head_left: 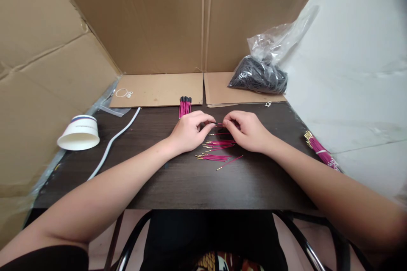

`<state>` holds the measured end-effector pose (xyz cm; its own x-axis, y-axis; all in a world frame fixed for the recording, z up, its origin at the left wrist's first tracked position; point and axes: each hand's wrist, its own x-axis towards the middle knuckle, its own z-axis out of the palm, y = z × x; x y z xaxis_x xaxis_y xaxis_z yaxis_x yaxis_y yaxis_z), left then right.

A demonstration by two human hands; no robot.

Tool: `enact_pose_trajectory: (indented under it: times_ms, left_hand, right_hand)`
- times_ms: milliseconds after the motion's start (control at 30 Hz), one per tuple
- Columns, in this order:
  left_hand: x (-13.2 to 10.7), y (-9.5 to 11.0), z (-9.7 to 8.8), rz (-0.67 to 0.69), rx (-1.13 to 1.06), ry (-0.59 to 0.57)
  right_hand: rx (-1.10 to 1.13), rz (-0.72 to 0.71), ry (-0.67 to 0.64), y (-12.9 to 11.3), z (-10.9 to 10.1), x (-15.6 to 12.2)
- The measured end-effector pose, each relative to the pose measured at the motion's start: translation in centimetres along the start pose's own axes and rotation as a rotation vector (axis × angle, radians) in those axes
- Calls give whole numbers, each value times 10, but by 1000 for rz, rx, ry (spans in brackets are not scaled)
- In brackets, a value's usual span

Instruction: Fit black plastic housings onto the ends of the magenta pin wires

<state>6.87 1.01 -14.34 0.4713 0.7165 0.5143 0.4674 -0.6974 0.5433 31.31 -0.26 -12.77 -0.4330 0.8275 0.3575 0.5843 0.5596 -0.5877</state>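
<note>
My left hand [190,132] and my right hand [248,131] meet over the middle of the dark table, fingertips pinched. Between them runs a thin magenta wire [219,124] with a black piece by the left fingertips. My right fingers close on the wire, my left on its black-covered part; the fingers hide most of it. Just below lie loose magenta wires [219,144] with gold-coloured tips, another row of wires [213,158] and one slanted wire [233,161]. Behind my left hand is a bunch of magenta wires with black ends [185,106].
A clear bag of black pieces [259,75] sits on cardboard at the back right. Rubber bands [121,92] lie on the left cardboard. A paper cup [79,132] and a pale cable [111,144] are at left. A banded wire bundle [321,151] lies at the right edge.
</note>
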Motion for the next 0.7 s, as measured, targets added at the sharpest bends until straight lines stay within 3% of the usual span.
enact_pose_trajectory:
  times_ms: [333,500,700]
  left_hand:
    - [0,0,0,-13,1,-16]
    - [1,1,-1,-65,33,51]
    - [2,2,-1,-83,25,74]
  right_hand:
    - [3,-36,23,2,1,-1]
    - [-78,-46,27,6,-2,-1]
    - [-62,-162,-96,2,-3,-3]
